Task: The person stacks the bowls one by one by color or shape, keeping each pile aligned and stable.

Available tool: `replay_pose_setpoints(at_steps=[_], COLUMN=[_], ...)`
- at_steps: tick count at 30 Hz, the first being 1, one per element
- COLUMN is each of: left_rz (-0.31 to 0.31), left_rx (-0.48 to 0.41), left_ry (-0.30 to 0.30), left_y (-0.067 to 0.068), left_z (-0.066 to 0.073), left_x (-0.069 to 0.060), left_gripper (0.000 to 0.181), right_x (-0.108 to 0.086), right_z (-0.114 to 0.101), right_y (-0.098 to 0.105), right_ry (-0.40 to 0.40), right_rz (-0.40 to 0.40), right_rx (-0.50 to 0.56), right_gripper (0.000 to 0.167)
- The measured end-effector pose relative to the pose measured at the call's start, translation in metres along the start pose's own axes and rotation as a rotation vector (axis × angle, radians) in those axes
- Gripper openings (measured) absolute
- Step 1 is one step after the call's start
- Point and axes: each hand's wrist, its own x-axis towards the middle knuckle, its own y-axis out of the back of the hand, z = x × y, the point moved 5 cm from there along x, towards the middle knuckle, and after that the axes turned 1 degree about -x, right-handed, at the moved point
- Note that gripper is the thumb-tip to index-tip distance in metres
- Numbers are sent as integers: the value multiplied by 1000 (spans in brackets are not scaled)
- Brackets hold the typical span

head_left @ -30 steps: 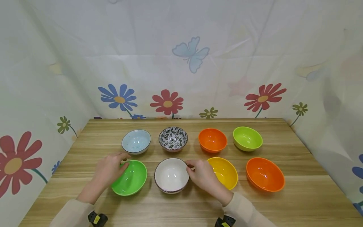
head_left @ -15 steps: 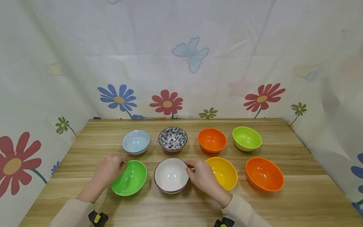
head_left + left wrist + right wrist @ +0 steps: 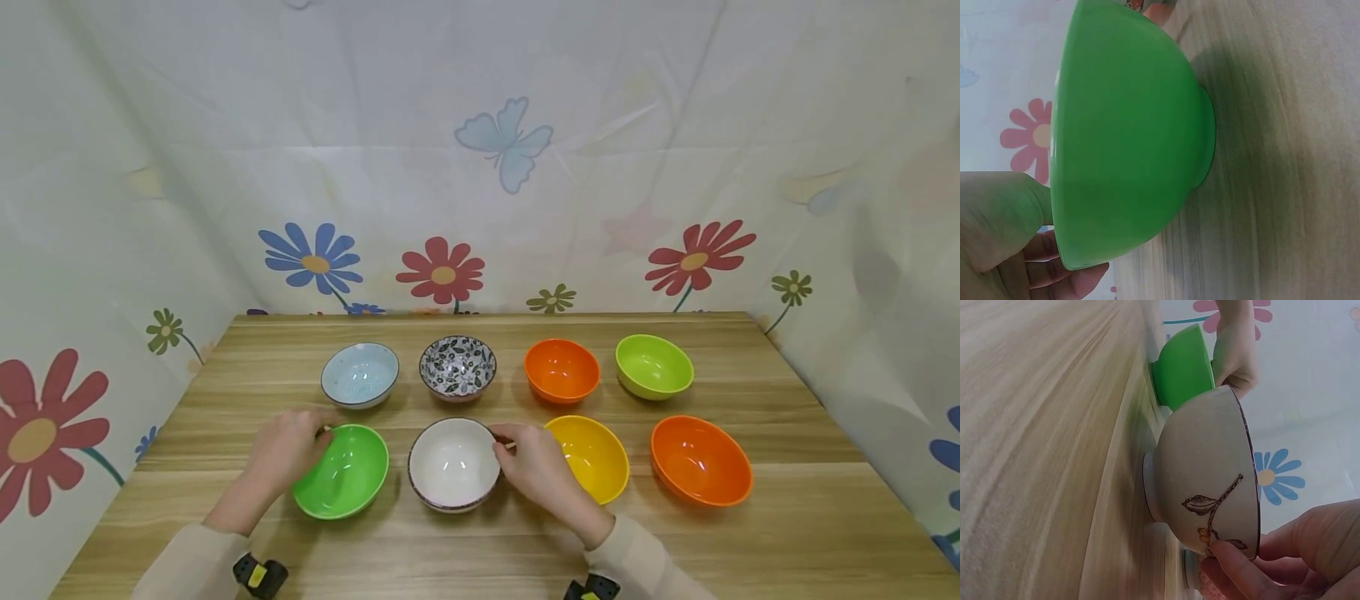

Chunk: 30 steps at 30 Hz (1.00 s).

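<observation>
My left hand (image 3: 288, 450) pinches the far left rim of a green bowl (image 3: 348, 475), thumb over the edge and fingers against the outside wall. The left wrist view shows the side of this bowl (image 3: 1129, 137) and its foot near the tabletop. Beside it stands a white bowl (image 3: 453, 462) with a dark rim. My right hand (image 3: 536, 467) pinches that bowl's right edge. In the right wrist view, a brown leaf branch decorates the outside of the white bowl (image 3: 1204, 450), and my fingertips touch it close to the rim. My right hand partly hides a yellow bowl (image 3: 596, 458).
In the back row stand a light blue bowl (image 3: 360, 375), a black-and-white patterned bowl (image 3: 457, 367), an orange bowl (image 3: 562, 371) and a lime bowl (image 3: 654, 367). A larger orange bowl (image 3: 701, 461) sits front right. Behind the wooden table (image 3: 420, 558) hangs a flowered cloth (image 3: 600, 100).
The fingers of my left hand have drawn in onto the green bowl's rim. My right hand and the white bowl look unmoved.
</observation>
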Motion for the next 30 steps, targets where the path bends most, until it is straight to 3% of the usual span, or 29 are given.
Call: replay_pose_setpoints(at_steps=[14,22,30], left_rz=[-38,-67,-44], left_rx=[-10,-35,-34], left_ry=[40,94,54], left_y=[2,10,20], left_z=[-1,2,14], left_x=[-2,2,11], left_gripper=[19,18,16], right_x=[-1,-1,0], right_z=[-2,-2,-2], right_y=[0,1,1], right_ry=[-11,-20,-15], right_rz=[-5,-10,-5], right_rx=[12,15,13], right_gripper=[23,23,23])
